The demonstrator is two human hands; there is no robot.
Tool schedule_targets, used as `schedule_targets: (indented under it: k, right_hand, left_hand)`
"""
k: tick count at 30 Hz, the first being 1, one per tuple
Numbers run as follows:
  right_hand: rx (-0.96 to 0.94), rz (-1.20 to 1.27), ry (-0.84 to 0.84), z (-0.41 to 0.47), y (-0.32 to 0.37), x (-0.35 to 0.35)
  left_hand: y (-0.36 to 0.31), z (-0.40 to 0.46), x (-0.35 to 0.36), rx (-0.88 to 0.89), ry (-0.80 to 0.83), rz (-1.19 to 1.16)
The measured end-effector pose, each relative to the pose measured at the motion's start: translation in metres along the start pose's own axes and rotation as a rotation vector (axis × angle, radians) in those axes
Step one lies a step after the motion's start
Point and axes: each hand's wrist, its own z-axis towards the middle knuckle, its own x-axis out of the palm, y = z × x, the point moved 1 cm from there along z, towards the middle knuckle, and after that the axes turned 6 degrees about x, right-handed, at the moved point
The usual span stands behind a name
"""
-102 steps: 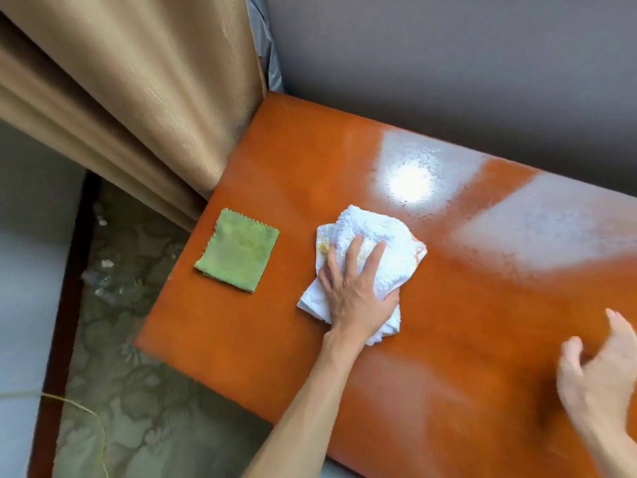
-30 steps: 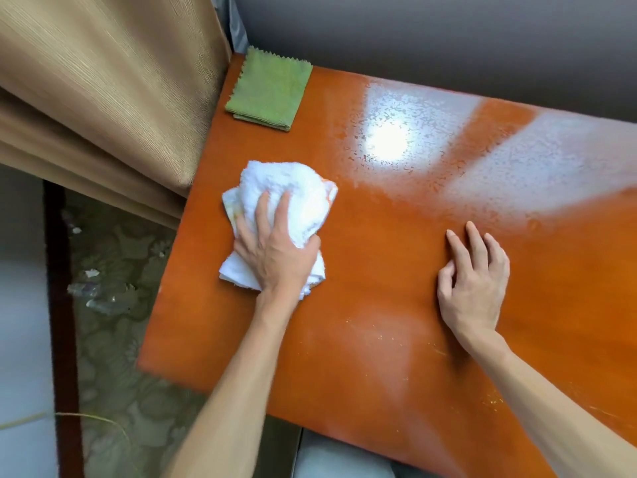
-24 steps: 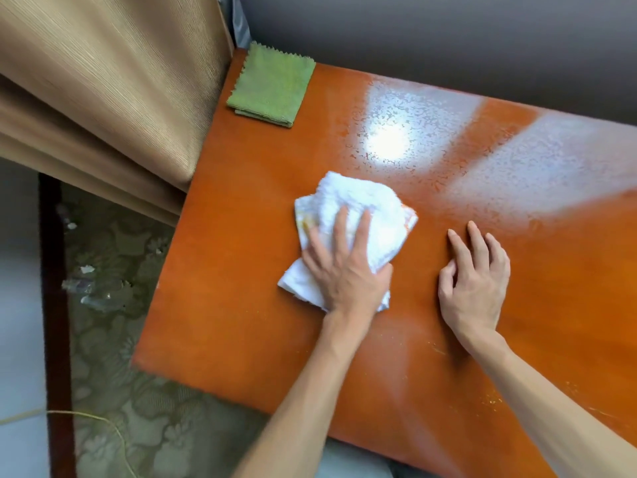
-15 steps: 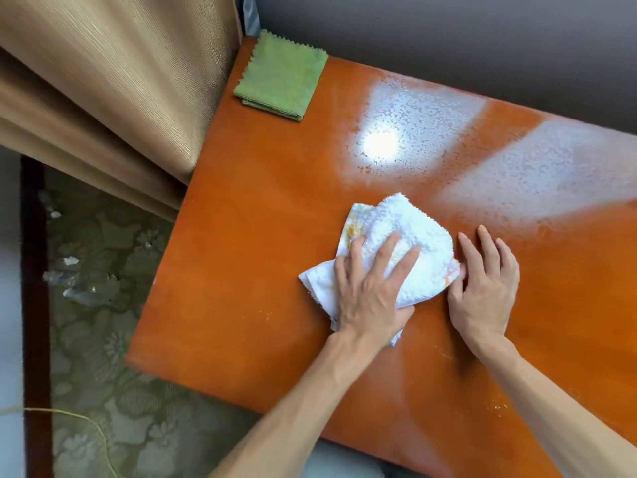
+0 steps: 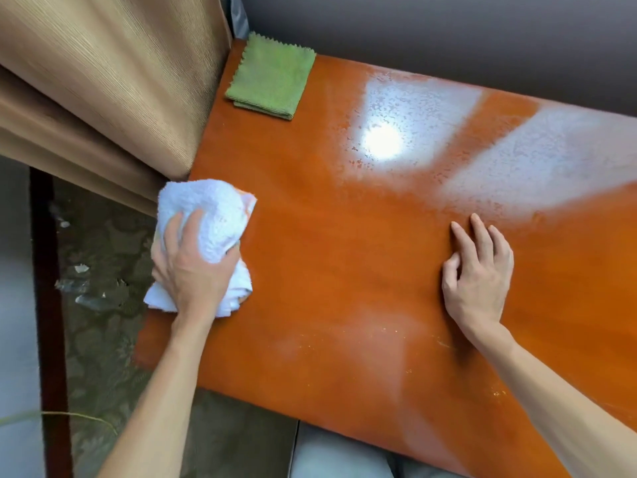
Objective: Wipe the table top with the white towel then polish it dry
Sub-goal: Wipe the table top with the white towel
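Note:
The orange wooden table top (image 5: 344, 257) fills the middle and right of the head view, glossy, with wet speckled patches near its far edge. My left hand (image 5: 193, 267) presses the bunched white towel (image 5: 210, 212) onto the table's left edge, and part of the towel hangs past that edge. My right hand (image 5: 479, 270) lies flat on the table to the right, fingers together, holding nothing.
A folded green cloth (image 5: 272, 77) lies at the table's far left corner. A tan curtain (image 5: 113, 77) hangs just left of the table, close to the towel. A grey wall (image 5: 448, 36) runs behind. Patterned floor (image 5: 100, 326) lies below left.
My left hand has swept the towel from beside my right hand at mid-table to the left edge. My right hand has stayed flat in place.

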Motion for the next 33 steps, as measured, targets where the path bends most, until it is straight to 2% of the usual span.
schedule_targets:
  k: [8, 17, 21, 29, 33]
  right_hand:
    - [0.001, -0.031, 0.04, 0.001, -0.002, 0.001]
    - [-0.004, 0.011, 0.117, 0.001, -0.004, 0.0]
    - [-0.013, 0.02, 0.137, 0.0, -0.007, -0.002]
    - [-0.03, 0.081, 0.117, -0.002, -0.008, -0.001]
    - [-0.057, 0.096, 0.09, -0.003, -0.014, 0.0]
  left_hand:
    - [-0.039, -0.028, 0.015, -0.127, -0.058, 0.02]
    - [-0.156, -0.131, 0.052, 0.103, 0.027, 0.021]
    - [-0.188, -0.18, 0.059, 0.216, 0.07, -0.003]
    - [-0.157, -0.198, 0.051, 0.322, 0.149, -0.003]
    - [-0.127, -0.154, 0.044, 0.246, 0.163, -0.013]
